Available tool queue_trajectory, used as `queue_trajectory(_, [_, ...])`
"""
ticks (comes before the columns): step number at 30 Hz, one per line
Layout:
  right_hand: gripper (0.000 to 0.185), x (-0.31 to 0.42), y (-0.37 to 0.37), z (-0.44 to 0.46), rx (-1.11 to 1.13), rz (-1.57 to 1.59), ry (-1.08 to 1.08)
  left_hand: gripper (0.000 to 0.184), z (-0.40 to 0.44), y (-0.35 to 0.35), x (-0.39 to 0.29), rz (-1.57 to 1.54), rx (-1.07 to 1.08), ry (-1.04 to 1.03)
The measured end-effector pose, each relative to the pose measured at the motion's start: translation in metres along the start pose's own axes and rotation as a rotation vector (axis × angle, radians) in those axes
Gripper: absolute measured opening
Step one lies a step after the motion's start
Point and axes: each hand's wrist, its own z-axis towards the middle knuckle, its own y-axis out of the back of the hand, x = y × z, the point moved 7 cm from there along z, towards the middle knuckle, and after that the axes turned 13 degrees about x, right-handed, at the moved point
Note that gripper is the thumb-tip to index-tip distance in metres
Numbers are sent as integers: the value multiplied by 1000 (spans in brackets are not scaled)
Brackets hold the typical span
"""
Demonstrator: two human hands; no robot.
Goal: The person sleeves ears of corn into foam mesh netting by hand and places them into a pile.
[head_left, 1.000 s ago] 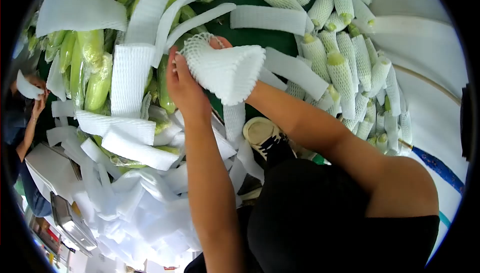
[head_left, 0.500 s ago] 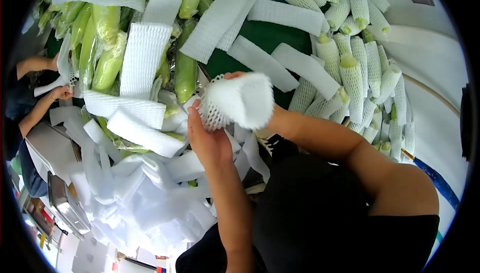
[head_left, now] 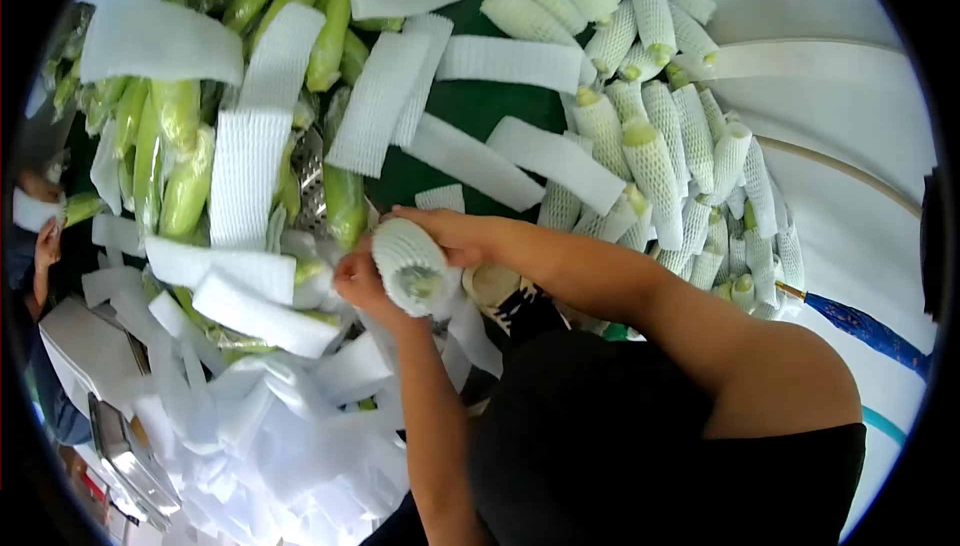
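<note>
A white foam net sleeve (head_left: 405, 251) is between my two hands, its open end tilted down toward me. Something pale green shows inside that mouth, probably the end of a long green vegetable; most of it is hidden. My left hand (head_left: 365, 284) grips the sleeve's left side with curled fingers. From the right, my right hand (head_left: 445, 231) closes around its other side. Just beyond them lies a long green vegetable (head_left: 344, 196) in clear film. Flat foam net sleeves (head_left: 470, 161) are spread over the green surface (head_left: 460, 111) ahead.
Sleeved vegetables (head_left: 655, 171) are piled at right against a white wall. Film-wrapped green vegetables (head_left: 185, 181) lie at left under more sleeves. A heap of white foam sleeves (head_left: 270, 436) sits at lower left. At far left, a co-worker's hands (head_left: 45, 241) hold a sleeved vegetable.
The sleeve, wide-mouthed and facing right before, is now narrower and turned downward, with green showing inside. My hands have moved closer together around it. The view has shifted.
</note>
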Motion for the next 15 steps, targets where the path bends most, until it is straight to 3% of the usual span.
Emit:
queue_trajectory(1, [45, 1, -1, 0, 159, 273, 63, 23, 1, -12, -31, 66, 118, -146])
queue_trajectory(3, [41, 30, -7, -43, 534, 446, 160, 25, 7, -28, -102, 278, 317, -269])
queue_trajectory(5, [42, 73, -7, -99, 809, 635, 314, 26, 12, -25, -191, 230, 356, -548])
queue_trajectory(6, [42, 95, -7, -125, 910, 742, 427, 24, 18, -21, -192, 237, 298, -558])
queue_trajectory(7, [42, 119, 6, -130, 717, 729, 669, 30, 26, -14, -172, 6, 254, -438])
queue_trajectory(8, [41, 139, 20, -139, 485, 690, 884, 35, 29, -10, -146, 15, 184, -222])
queue_trajectory(9, [37, 157, 42, -141, 60, 508, 1089, 40, 30, -5, -119, 25, 113, -16])
queue_trajectory(10, [27, 145, 69, -111, -124, 366, 847, 43, 23, -10, -98, 225, 207, -77])
queue_trajectory(11, [13, 130, 53, -94, -247, -323, 775, 46, 11, -14, -69, 429, 294, -132])
queue_trajectory(12, [14, 93, 42, -60, -141, -527, 565, 49, 6, -16, -49, 634, 380, -175])
queue_trajectory(13, [26, 76, -4, -53, -121, -1100, 467, 50, 8, -11, -41, 634, 402, -178])
queue_trajectory(14, [46, 54, -17, -31, 2, -1183, 357, 51, 3, -6, -32, 635, 434, -164])
queue_trajectory(15, [53, 36, -20, -11, 9, -1334, 293, 53, -5, 2, -26, 639, 473, -147])
